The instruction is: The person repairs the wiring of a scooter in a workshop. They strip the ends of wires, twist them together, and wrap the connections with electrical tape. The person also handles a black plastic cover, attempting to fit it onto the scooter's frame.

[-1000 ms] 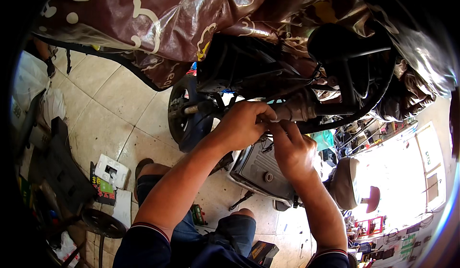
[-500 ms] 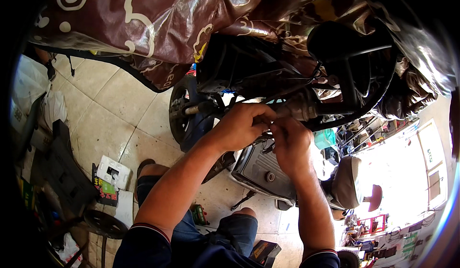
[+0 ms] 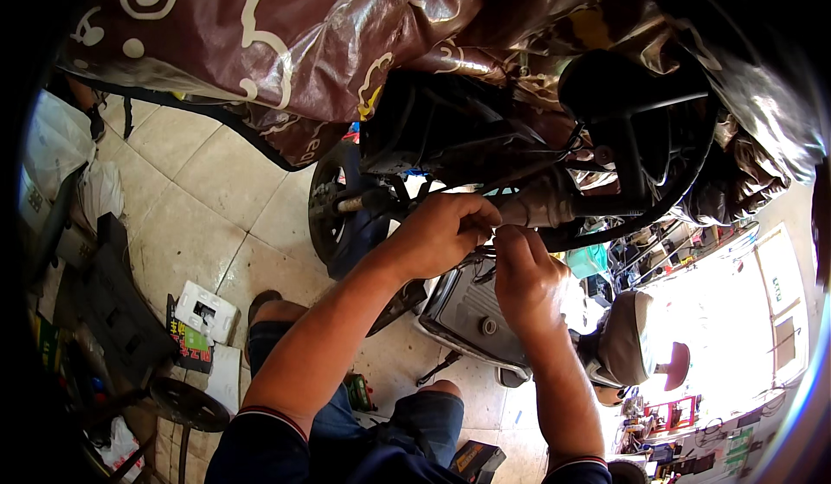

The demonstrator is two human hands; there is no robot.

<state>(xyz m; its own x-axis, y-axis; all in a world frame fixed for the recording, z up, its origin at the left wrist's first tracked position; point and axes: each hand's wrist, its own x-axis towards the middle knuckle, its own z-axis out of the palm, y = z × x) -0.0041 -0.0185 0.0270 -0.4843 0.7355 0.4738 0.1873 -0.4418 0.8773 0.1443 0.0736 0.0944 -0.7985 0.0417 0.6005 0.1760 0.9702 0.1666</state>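
My left hand (image 3: 443,235) and right hand (image 3: 528,274) meet in front of the stripped steering column of a scooter. Both have their fingertips pinched together, almost touching; what lies between them is too small to make out. Just beyond the fingers is the column's metal tube (image 3: 547,202), with dark cables and a black tubular frame (image 3: 671,211) around it. The front wheel (image 3: 327,211) shows left of my hands. Below them are the grey footboard (image 3: 463,306) and, further right, the seat (image 3: 628,332).
A glossy brown patterned cover (image 3: 208,38) drapes over the vehicle's far side. On the tiled floor at left lie a white foam block (image 3: 208,311), a black plastic panel (image 3: 117,315) and a dark wheel-like part (image 3: 190,402). A dark box (image 3: 476,461) sits near my knees.
My right hand has turned slightly and its fingertips are a little lower, still pinched near the left ones. The view has shifted slightly.
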